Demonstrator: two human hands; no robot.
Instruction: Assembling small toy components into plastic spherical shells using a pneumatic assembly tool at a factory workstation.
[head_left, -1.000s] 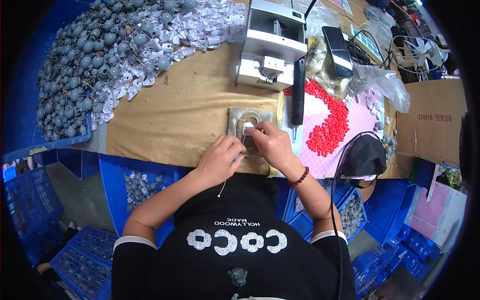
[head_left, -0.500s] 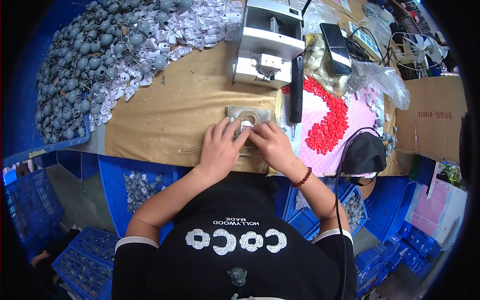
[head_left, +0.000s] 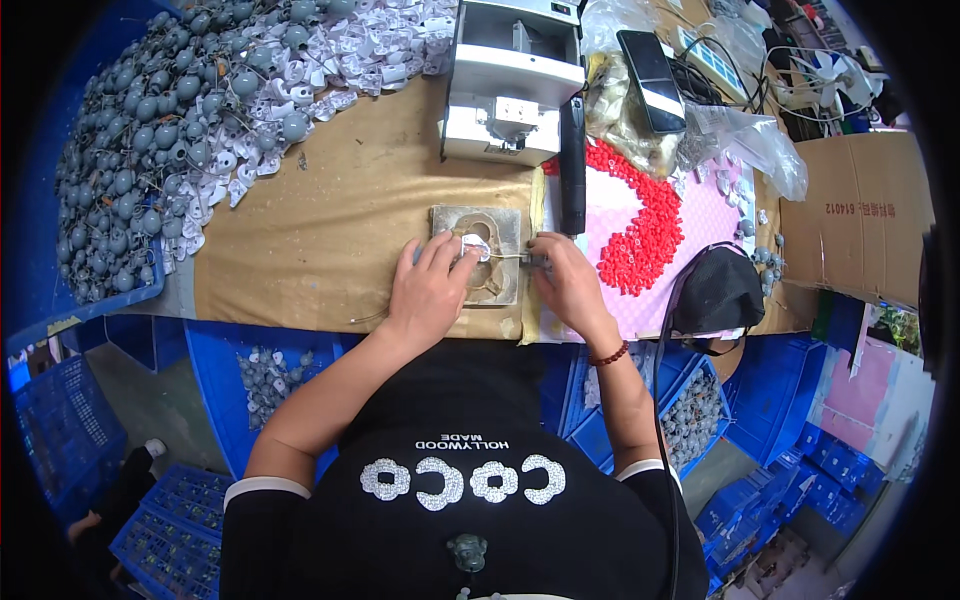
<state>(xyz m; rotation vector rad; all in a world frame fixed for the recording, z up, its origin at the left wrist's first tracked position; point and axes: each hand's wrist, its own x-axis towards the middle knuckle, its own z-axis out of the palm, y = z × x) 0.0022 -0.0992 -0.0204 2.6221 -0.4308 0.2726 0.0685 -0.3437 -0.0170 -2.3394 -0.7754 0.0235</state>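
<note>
On the worktable lies a square metal block with a shaped recess. A small white plastic part sits over the recess, and the fingertips of my left hand close on its left side. From that part a thin pale wire runs right, across the block's edge. My right hand is beside the block, its thumb and fingers closed around a small grey piece at the wire's end. What exactly this piece is, I cannot make out.
Grey round parts with wires and white plastic pieces pile up at the left. A white machine, a black handheld tool, a phone, red pieces and a black pouch lie ahead and right.
My right hand has moved right, away from the left hand, and the pale wire now shows stretched between them. The left hand stays at the white part. The whole view has shifted slightly.
</note>
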